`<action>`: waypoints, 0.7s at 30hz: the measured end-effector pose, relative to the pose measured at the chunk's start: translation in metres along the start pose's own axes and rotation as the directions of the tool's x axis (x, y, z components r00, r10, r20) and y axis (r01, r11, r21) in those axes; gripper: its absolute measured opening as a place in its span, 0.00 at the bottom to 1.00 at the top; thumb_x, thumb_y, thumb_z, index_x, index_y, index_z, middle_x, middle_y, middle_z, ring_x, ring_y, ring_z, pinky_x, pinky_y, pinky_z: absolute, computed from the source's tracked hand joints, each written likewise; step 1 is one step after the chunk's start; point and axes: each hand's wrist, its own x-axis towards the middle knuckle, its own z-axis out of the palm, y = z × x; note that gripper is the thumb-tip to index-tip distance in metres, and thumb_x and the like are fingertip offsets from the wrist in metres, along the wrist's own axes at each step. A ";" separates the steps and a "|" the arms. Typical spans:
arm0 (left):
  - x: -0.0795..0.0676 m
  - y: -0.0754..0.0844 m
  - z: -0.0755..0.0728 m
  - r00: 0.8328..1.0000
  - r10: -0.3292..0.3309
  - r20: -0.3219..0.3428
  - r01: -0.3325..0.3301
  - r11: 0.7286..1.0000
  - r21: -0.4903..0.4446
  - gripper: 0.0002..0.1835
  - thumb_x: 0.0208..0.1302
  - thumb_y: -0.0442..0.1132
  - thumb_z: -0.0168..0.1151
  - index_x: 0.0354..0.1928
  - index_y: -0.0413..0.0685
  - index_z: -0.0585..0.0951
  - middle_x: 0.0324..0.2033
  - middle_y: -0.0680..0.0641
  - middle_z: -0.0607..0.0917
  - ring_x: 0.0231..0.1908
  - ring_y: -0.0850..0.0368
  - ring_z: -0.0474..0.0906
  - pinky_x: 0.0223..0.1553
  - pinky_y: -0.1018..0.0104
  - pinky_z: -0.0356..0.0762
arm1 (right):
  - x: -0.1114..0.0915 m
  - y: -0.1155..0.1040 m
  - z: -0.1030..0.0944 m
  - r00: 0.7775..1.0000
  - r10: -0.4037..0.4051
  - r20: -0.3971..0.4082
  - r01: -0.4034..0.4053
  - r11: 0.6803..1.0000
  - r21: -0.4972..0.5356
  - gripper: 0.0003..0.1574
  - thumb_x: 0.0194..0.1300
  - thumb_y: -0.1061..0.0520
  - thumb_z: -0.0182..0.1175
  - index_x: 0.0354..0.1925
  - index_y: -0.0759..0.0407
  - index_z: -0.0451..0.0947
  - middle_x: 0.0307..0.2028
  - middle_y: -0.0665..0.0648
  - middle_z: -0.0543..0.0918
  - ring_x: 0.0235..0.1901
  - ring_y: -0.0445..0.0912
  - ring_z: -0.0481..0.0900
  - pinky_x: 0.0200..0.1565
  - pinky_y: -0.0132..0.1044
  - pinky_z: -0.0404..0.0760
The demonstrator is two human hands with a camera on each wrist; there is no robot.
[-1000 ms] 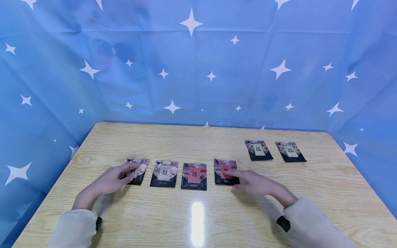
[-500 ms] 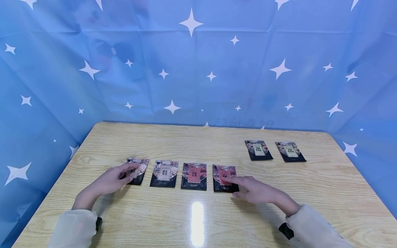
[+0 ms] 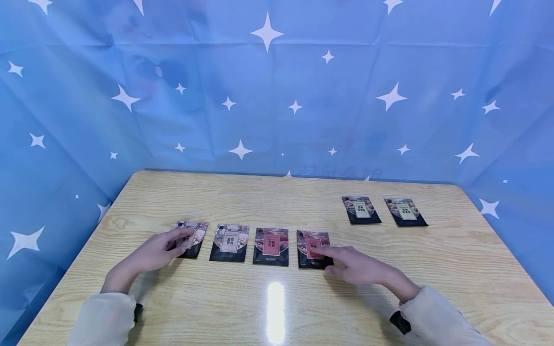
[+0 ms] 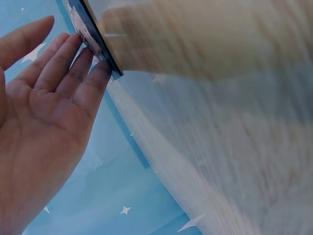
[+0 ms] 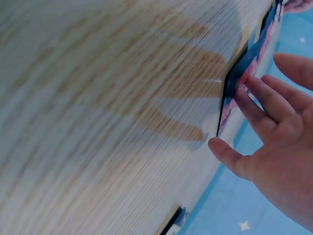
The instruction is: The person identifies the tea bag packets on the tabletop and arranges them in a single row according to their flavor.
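The left hand (image 3: 153, 251) has its fingers loosely extended, not gripping anything, and their tips rest on the leftmost sachet (image 3: 200, 236), partly hiding its pale flowered front. The right hand (image 3: 356, 265) lies much the same way, fingers outstretched, its tips on a red-labelled sachet (image 3: 305, 247) at the right end of the same row. Both sachets lie flat on the desk (image 3: 207, 302). Between them, well apart from either hand, I can see a pink-labelled sachet (image 3: 229, 242) and, to its right, a second red one (image 3: 270, 246); the four sit side by side with narrow gaps. Farther back to the right are two green-labelled sachets (image 3: 361, 210), near each other. A bright reflection shines on the wood in front of the row, and behind everything hangs a blue backdrop (image 3: 268, 125) with white stars.
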 end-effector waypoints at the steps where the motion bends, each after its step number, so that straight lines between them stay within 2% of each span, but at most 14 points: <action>1: 0.000 0.000 0.000 1.000 -0.002 0.001 0.002 1.000 -0.003 0.22 0.66 0.34 0.52 0.62 0.38 0.67 0.58 0.34 0.69 0.56 0.35 0.65 0.51 0.44 0.68 | 0.000 0.000 0.000 1.000 0.000 -0.003 0.000 1.000 -0.003 0.29 0.69 0.59 0.48 0.66 0.63 0.58 0.63 0.71 0.60 0.61 0.63 0.60 0.55 0.57 0.65; 3: 0.000 0.001 0.000 1.000 -0.005 0.002 0.005 1.000 -0.006 0.23 0.66 0.34 0.52 0.62 0.38 0.67 0.59 0.34 0.68 0.56 0.35 0.65 0.51 0.44 0.68 | 0.001 -0.001 0.000 1.000 0.001 -0.010 -0.001 1.000 -0.010 0.28 0.69 0.61 0.48 0.66 0.63 0.58 0.63 0.71 0.60 0.60 0.62 0.61 0.53 0.56 0.66; 4: 0.000 0.001 0.000 1.000 -0.007 0.003 0.007 1.000 -0.007 0.23 0.66 0.34 0.52 0.62 0.38 0.67 0.59 0.34 0.68 0.57 0.35 0.65 0.51 0.44 0.68 | 0.001 -0.001 0.000 1.000 0.005 -0.012 -0.005 1.000 -0.011 0.28 0.69 0.62 0.48 0.66 0.63 0.58 0.63 0.71 0.60 0.56 0.61 0.67 0.51 0.54 0.68; 6: 0.000 0.001 0.000 1.000 -0.008 0.003 0.008 1.000 -0.007 0.23 0.66 0.34 0.52 0.62 0.38 0.67 0.59 0.34 0.68 0.57 0.35 0.65 0.51 0.44 0.68 | 0.001 -0.001 0.001 1.000 0.011 -0.022 -0.011 1.000 -0.020 0.29 0.68 0.63 0.48 0.66 0.62 0.59 0.62 0.70 0.61 0.56 0.61 0.67 0.51 0.53 0.69; 7: 0.000 0.001 0.000 1.000 -0.008 0.002 0.008 1.000 -0.007 0.23 0.66 0.34 0.52 0.62 0.38 0.67 0.59 0.34 0.68 0.57 0.35 0.65 0.51 0.44 0.68 | 0.000 -0.001 0.001 1.000 0.015 -0.026 -0.016 1.000 -0.020 0.29 0.68 0.63 0.48 0.66 0.62 0.58 0.62 0.70 0.61 0.51 0.57 0.72 0.50 0.51 0.70; 9: 0.000 0.002 0.000 1.000 -0.007 0.002 0.007 1.000 -0.005 0.23 0.66 0.34 0.52 0.62 0.38 0.67 0.59 0.34 0.68 0.57 0.35 0.65 0.51 0.44 0.68 | 0.000 -0.001 0.001 0.999 0.022 -0.032 -0.022 1.000 -0.009 0.30 0.68 0.63 0.48 0.67 0.62 0.57 0.50 0.67 0.75 0.32 0.48 0.78 0.47 0.46 0.71; 10: 0.000 0.002 0.000 1.000 -0.006 0.002 0.006 1.000 -0.004 0.23 0.66 0.34 0.52 0.62 0.38 0.67 0.59 0.34 0.68 0.57 0.35 0.65 0.51 0.44 0.68 | 0.000 -0.001 0.000 0.999 0.021 -0.036 -0.021 1.000 -0.002 0.30 0.69 0.63 0.48 0.67 0.61 0.57 0.42 0.63 0.79 0.22 0.44 0.75 0.45 0.43 0.71; 11: 0.000 0.001 0.000 1.000 -0.005 0.002 0.005 1.000 -0.004 0.22 0.66 0.34 0.52 0.62 0.38 0.67 0.59 0.34 0.68 0.57 0.35 0.65 0.51 0.44 0.68 | -0.001 -0.001 0.000 0.999 0.016 -0.042 -0.016 1.000 0.006 0.31 0.68 0.63 0.48 0.68 0.60 0.56 0.34 0.59 0.80 0.19 0.40 0.72 0.44 0.41 0.72; 12: 0.000 0.001 0.000 1.000 -0.004 0.002 0.004 1.000 -0.004 0.22 0.66 0.34 0.52 0.62 0.38 0.67 0.59 0.34 0.68 0.57 0.35 0.65 0.51 0.44 0.68 | -0.001 0.000 -0.001 0.999 0.012 -0.046 -0.011 1.000 0.015 0.31 0.68 0.63 0.48 0.68 0.59 0.55 0.25 0.56 0.78 0.12 0.37 0.64 0.41 0.38 0.71; 13: 0.000 0.001 0.000 1.000 -0.003 0.002 0.003 1.000 -0.003 0.22 0.66 0.34 0.52 0.62 0.38 0.67 0.59 0.34 0.68 0.57 0.35 0.65 0.51 0.44 0.68 | -0.002 0.000 -0.002 0.999 0.008 -0.053 -0.007 1.000 0.019 0.32 0.68 0.63 0.48 0.68 0.58 0.55 0.25 0.56 0.78 0.09 0.36 0.55 0.39 0.37 0.69; 14: 0.000 0.000 0.000 1.000 -0.002 0.003 0.002 1.000 -0.004 0.22 0.66 0.34 0.52 0.62 0.38 0.67 0.59 0.34 0.68 0.57 0.35 0.65 0.51 0.44 0.68 | -0.003 0.000 -0.004 0.998 0.004 -0.061 -0.003 1.000 0.019 0.32 0.68 0.63 0.48 0.69 0.58 0.54 0.25 0.56 0.78 0.08 0.35 0.53 0.39 0.37 0.69; 17: 0.000 0.000 0.000 1.000 -0.003 0.004 0.003 1.000 -0.003 0.22 0.66 0.34 0.52 0.62 0.39 0.67 0.59 0.34 0.68 0.57 0.35 0.65 0.51 0.44 0.68 | -0.005 0.001 -0.009 0.995 0.006 -0.095 -0.007 1.000 -0.004 0.32 0.67 0.64 0.49 0.68 0.59 0.55 0.44 0.65 0.78 0.08 0.34 0.51 0.39 0.39 0.69; 19: 0.000 0.000 0.000 1.000 -0.004 0.004 0.004 1.000 -0.005 0.22 0.66 0.34 0.52 0.62 0.39 0.67 0.59 0.34 0.68 0.57 0.35 0.65 0.51 0.44 0.68 | -0.007 0.002 -0.012 0.993 0.008 -0.121 -0.011 1.000 -0.022 0.32 0.66 0.65 0.50 0.67 0.61 0.57 0.58 0.68 0.68 0.09 0.34 0.51 0.41 0.43 0.69; 21: 0.000 0.000 0.000 1.000 -0.004 0.004 0.004 1.000 -0.005 0.23 0.66 0.34 0.52 0.62 0.39 0.67 0.59 0.34 0.68 0.57 0.35 0.65 0.51 0.44 0.68 | -0.008 0.005 -0.016 0.989 0.013 -0.147 -0.017 1.000 -0.027 0.32 0.65 0.66 0.51 0.66 0.62 0.58 0.57 0.69 0.69 0.09 0.36 0.54 0.42 0.46 0.70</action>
